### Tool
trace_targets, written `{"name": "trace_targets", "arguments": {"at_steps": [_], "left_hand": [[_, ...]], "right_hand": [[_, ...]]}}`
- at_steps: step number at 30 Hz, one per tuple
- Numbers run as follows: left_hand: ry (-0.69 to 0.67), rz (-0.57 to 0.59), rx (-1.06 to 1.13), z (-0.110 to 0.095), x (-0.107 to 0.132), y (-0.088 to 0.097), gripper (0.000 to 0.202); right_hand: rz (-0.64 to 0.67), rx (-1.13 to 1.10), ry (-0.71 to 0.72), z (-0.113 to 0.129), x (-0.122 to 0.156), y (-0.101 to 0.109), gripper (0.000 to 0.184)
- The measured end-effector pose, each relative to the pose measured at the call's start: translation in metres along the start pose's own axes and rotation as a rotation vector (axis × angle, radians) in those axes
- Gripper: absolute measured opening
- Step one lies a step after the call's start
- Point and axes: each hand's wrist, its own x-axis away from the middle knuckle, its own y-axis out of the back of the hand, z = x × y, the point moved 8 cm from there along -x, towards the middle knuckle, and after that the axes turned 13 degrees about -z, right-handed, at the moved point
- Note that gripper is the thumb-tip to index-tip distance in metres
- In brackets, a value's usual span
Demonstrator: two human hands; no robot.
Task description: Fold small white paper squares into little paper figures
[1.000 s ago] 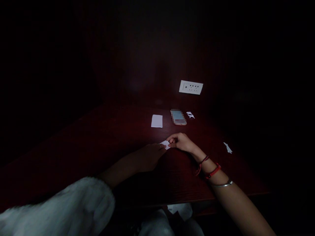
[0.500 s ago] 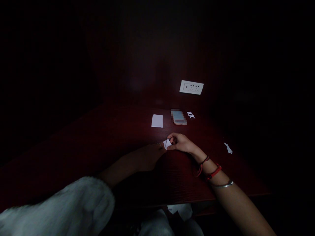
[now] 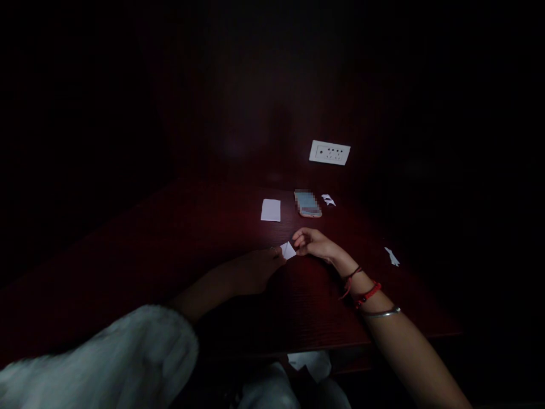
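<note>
A small folded piece of white paper [image 3: 288, 250] is held at its left side by my left hand [image 3: 266, 267], thumb on top. It looks squarish, with a crease running across it. My right hand [image 3: 317, 245] is at the paper's right corner, its thumb tip by the edge. The right fingers are loosely curled, with a gap between them and the thumb. The underside of the paper and most of my left fingers are hidden in shadow.
Beyond my hands on the dark red table [image 3: 204, 221] lie a white paper stack or sheet [image 3: 271, 210], a phone [image 3: 307, 203] and small folded papers [image 3: 328, 200]. Another paper piece [image 3: 392, 257] lies right. A socket panel [image 3: 329, 153] is on the wall. White paper [image 3: 313, 363] shows below the table edge.
My right thumb has drawn back off the folded paper to its right corner, and the right fingers have moved slightly away. My left hand keeps its hold. The view has shifted a little.
</note>
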Motion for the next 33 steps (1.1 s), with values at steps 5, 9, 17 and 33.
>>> {"name": "trace_targets", "arguments": {"at_steps": [5,9,17,33], "left_hand": [[0.005,-0.006,-0.02,0.008,0.0,-0.003,0.043],[-0.005,0.015,-0.058,0.013,0.0,-0.005,0.043],[-0.073,0.009,-0.034,0.017,0.002,-0.009,0.042],[-0.078,-0.044,-0.019,0.022,0.001,-0.008,0.041]], "right_hand": [[-0.052,0.04,0.139,0.008,0.003,0.007,0.03],[-0.112,0.265,0.31,0.016,0.004,0.005,0.033],[-0.196,0.563,0.434,0.025,0.005,0.003,0.009],[-0.101,0.636,0.561,0.031,0.02,-0.007,0.036]]}}
